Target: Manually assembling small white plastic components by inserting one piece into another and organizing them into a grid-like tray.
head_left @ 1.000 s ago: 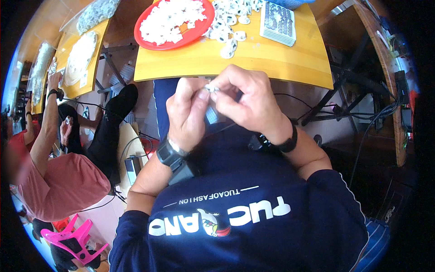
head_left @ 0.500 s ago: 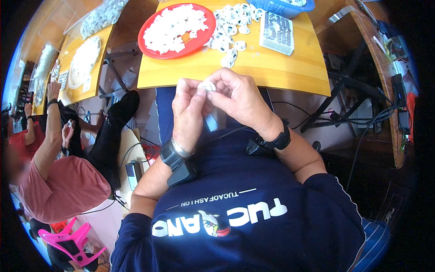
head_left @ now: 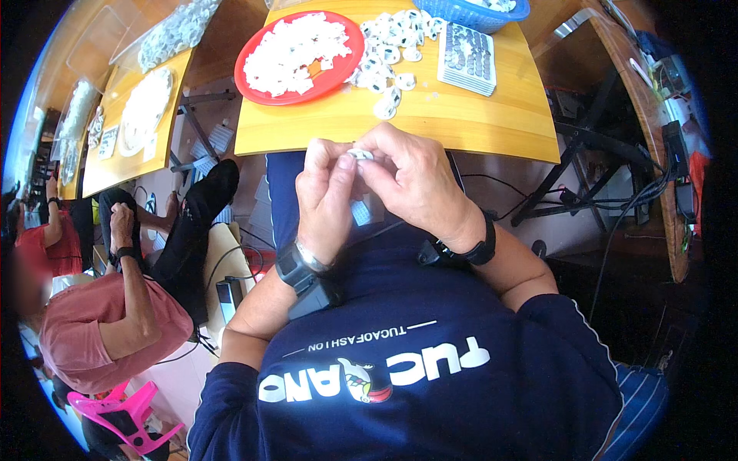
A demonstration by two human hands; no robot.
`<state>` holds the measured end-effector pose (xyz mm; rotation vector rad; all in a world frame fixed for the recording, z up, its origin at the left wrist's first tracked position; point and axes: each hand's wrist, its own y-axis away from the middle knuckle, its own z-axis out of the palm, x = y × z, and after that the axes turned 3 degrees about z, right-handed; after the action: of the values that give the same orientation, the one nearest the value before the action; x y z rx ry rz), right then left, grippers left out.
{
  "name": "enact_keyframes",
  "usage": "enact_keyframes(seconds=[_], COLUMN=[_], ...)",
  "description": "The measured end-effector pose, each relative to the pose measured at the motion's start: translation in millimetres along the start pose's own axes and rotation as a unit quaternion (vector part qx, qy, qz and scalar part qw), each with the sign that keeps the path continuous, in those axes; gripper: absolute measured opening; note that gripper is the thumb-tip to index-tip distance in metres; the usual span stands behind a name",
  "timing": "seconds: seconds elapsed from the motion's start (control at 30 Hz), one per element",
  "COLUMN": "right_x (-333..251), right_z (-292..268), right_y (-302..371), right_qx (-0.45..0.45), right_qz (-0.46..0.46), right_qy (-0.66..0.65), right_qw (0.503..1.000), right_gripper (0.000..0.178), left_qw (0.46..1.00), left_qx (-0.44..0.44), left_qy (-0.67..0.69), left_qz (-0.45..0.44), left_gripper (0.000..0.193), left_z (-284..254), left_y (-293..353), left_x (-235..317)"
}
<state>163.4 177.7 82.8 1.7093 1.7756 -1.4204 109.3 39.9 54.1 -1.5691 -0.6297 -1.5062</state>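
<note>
My left hand [head_left: 327, 192] and my right hand [head_left: 415, 177] meet just off the near edge of the yellow wooden table [head_left: 492, 131]. Between their pinched fingertips is a small round white piece [head_left: 360, 155], tilted so that its rim shows; its details are partly covered by my fingers. Beyond them, a red plate [head_left: 250, 84] holds a heap of small white pieces [head_left: 296, 58]. Loose white round pieces with dark centres [head_left: 388, 55] lie scattered to the right of the plate. A stack of white cards [head_left: 467, 60] bearing rows of grey discs stands farther right.
A blue basket [head_left: 461, 15] with white contents sits at the far edge. On the left, a person in a pink shirt [head_left: 92, 338] sits by another yellow table [head_left: 115, 173]. A bright pink plastic seat [head_left: 131, 419] stands lower left. Black cables [head_left: 615, 203] hang at right.
Both my hands have dropped slightly toward me, and the round piece has tilted. At left, the other person's arm has drawn back from their table, bringing their hands together.
</note>
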Motion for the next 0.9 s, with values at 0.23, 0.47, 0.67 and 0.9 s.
enact_keyframes(seconds=[0.23, 0.47, 0.67, 0.9], right_x=[-4.6, -7.8, 19.0, 15.2], right_z=[-2.4, -2.8, 3.9, 4.1], right_y=[3.1, 3.9, 1.4, 0.4], right_qx=[0.008, 0.041, -0.051, -0.071], right_qz=[-0.015, -0.083, 0.120, 0.136], right_qy=[-0.020, -0.020, -0.186, -0.318], right_qw=[1.000, 0.996, 0.974, 0.936], right_gripper=[0.008, 0.007, 0.007, 0.007], left_qw=[0.997, 0.991, 0.999, 0.985], left_qx=[-0.001, 0.008, -0.013, 0.003], left_qy=[-0.041, -0.083, 0.021, 0.157], left_qz=[0.068, 0.106, -0.022, -0.072], left_gripper=[0.014, 0.011, 0.015, 0.014], left_z=[0.7, -2.5, -6.2, -7.1], left_y=[1.9, 4.4, 0.8, -0.3], left_x=[3.1, 6.9, -3.9, -1.4])
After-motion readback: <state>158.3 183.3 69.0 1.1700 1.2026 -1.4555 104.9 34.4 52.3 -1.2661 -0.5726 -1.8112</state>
